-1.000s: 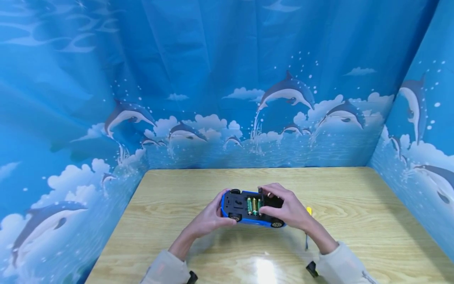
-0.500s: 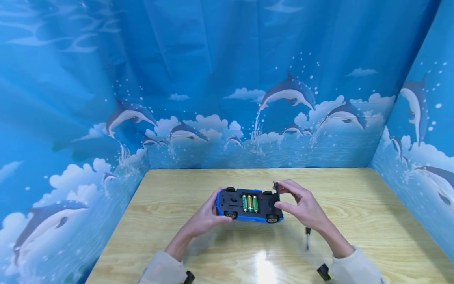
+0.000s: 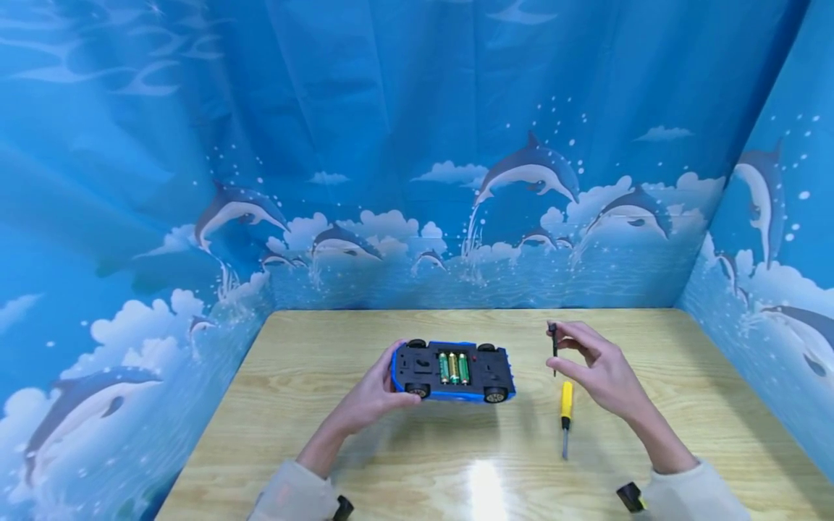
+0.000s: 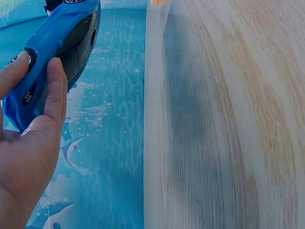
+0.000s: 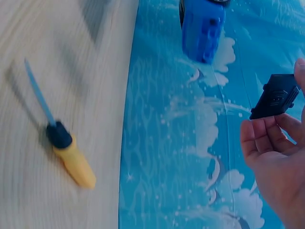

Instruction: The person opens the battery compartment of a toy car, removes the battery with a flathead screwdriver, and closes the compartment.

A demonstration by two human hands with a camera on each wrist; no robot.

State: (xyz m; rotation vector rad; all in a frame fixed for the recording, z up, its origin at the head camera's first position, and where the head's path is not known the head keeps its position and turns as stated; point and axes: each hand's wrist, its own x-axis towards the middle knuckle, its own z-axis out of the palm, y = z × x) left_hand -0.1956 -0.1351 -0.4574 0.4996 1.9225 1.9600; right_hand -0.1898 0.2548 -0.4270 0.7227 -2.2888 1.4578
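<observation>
My left hand (image 3: 371, 398) grips one end of a blue toy car (image 3: 482, 373), which is held upside down above the table. Its black underside faces up, and the uncovered battery compartment holds three green and gold batteries (image 3: 453, 367). In the left wrist view, thumb and fingers clasp the blue body (image 4: 47, 43) of the car. My right hand (image 3: 602, 373) is apart from the car, to its right, pinching a thin black battery cover (image 3: 554, 349) on edge. The right wrist view shows the cover (image 5: 275, 95) with small tabs, between thumb and fingertips.
A yellow-handled screwdriver (image 3: 566, 412) lies on the wood-grain table (image 3: 313, 347) below the right hand, tip toward the near edge. A blue dolphin-print curtain (image 3: 391, 145) stands around the back and sides of the table.
My right hand has moved right, carrying the battery cover away from the car and uncovering the batteries. The car in my left hand has shifted slightly left. The screwdriver now shows fully.
</observation>
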